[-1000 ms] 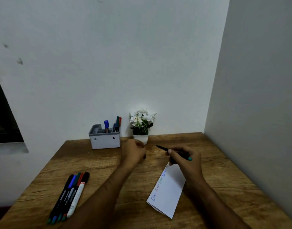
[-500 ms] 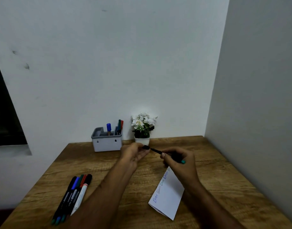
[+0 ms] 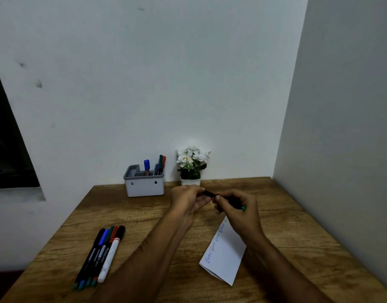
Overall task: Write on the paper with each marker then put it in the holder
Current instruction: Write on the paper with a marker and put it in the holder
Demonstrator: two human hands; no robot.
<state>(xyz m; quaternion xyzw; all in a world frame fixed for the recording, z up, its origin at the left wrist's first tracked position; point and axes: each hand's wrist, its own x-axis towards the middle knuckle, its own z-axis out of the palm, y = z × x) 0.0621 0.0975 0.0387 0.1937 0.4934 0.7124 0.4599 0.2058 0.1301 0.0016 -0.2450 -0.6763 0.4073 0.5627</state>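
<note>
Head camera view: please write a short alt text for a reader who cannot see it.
Two hands meet above a wooden table, the left hand and right hand together gripping a black marker with a teal end. Folded paper with writing lies below; more markers lie left, a grey holder stands behind.

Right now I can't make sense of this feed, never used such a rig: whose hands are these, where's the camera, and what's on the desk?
No machine here: a person's bare hands, filmed by one wide-angle camera on their head, looking forward and down. The left hand and right hand both hold one dark marker with a teal end above the wooden table. On the table lie written-on paper, a row of markers, a grey holder already holding a few markers, and a potted flower.
</note>
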